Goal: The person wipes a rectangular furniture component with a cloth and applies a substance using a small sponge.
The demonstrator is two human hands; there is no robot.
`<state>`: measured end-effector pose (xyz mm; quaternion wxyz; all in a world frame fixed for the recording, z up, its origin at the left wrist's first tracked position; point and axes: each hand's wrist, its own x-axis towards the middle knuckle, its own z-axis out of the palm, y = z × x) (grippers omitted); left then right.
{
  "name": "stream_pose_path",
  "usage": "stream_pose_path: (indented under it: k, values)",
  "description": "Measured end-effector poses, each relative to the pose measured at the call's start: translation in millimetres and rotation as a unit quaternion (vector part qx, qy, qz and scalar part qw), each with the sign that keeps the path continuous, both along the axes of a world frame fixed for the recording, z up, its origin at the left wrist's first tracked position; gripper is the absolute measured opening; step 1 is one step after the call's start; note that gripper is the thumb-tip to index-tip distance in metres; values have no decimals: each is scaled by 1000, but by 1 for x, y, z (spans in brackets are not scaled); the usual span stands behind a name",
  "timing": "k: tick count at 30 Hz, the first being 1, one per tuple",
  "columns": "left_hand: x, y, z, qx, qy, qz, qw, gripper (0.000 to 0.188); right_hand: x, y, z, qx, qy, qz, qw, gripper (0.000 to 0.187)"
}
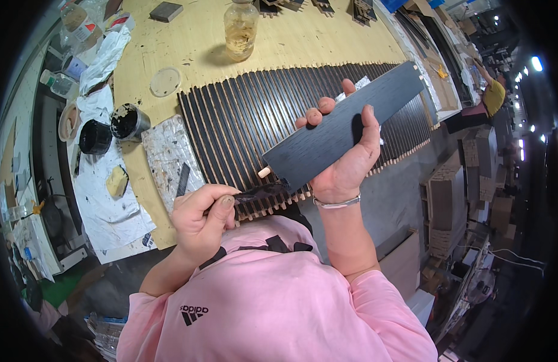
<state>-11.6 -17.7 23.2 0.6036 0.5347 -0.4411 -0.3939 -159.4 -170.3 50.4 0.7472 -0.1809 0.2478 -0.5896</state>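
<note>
From my distant seat I see the counter (188, 39) toward eleven o'clock, the row of dark slats (230, 114) across it, and over them the dark grey board (318, 145), running from centre to two o'clock. My right hand (349, 166) grips it, thumb on top; my left hand (203, 214) pinches a black-smeared brush (261, 193) at its eight-o'clock end, beside a pale dowel (264, 172). I judge this end-coating; next calls for light strokes, board steady.

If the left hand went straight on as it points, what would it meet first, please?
Probably the dark board in the right hand; the black tool in the left hand appears to touch it.
</note>
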Motion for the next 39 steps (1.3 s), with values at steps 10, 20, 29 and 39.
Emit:
stream_pose_path:
  k: [10, 20, 29, 39]
  values:
    - [-3, 2, -1, -48, -48, -10, 998, 17, -5, 4, 1, 0, -4, -10, 1000, 46]
    - [-4, -2, 3, -80, -138, 29, 987, 9, -7, 6, 1, 6, -1, -20, 1000, 45]
    - [2, -6, 3, -163, -248, 23, 955, 13, -7, 7, 1, 7, -3, -16, 1000, 44]
    - [8, -6, -2, -219, -280, -12, 935, 10, -8, 6, 0, 9, -3, -10, 1000, 45]
